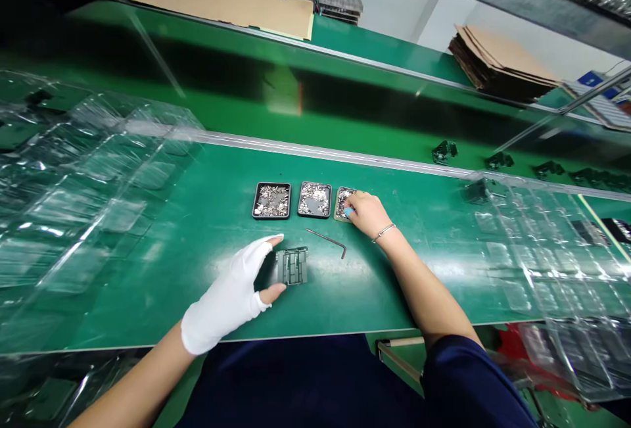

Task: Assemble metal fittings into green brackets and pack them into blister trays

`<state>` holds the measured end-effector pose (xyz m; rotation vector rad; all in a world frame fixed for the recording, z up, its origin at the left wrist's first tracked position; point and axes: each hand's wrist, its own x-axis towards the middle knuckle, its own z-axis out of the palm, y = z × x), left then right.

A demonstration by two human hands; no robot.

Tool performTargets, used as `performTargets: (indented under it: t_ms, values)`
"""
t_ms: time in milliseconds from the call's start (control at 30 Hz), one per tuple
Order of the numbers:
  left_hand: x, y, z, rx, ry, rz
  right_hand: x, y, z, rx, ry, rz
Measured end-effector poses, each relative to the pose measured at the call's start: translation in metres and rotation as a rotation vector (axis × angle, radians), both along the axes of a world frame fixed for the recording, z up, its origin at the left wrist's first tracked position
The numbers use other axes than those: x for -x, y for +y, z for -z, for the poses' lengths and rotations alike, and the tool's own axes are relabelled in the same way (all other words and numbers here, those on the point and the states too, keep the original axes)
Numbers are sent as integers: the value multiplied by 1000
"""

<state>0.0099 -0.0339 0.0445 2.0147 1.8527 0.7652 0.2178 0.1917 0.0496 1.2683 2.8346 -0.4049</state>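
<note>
My left hand (234, 286), in a white glove with bare thumb and fingertip, curves around the left side of a dark green rectangular block (292, 266) with slotted rows. Its thumb lies by the block's lower corner; a small gap shows below the index fingertip. My right hand (367, 212) reaches into the rightmost tray (337, 216) of small shiny metal pieces, fingers pinched together, one wearing a blue finger cover. What they pinch is hidden. Two more trays of such pieces, a middle tray (300, 212) and a left tray (255, 212), stand alongside. A hex key (326, 238) lies between my hands.
Clear plastic trays are stacked at the left (93, 198), and more clear trays (537, 257) lie at the right. Several dark parts (445, 152) line the strip behind the metal rail (320, 151). Cardboard sheets (503, 63) sit on the back shelf.
</note>
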Motion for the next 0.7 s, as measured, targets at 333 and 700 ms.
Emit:
performTargets:
  t_ms: [333,700]
  values:
    - [-7,24,-39,-71,-194,-184,-4,-21,-9,464,876,-15]
    - [-36,42,-43,325,-1087,34,10,-98,-25,-161,892,-557]
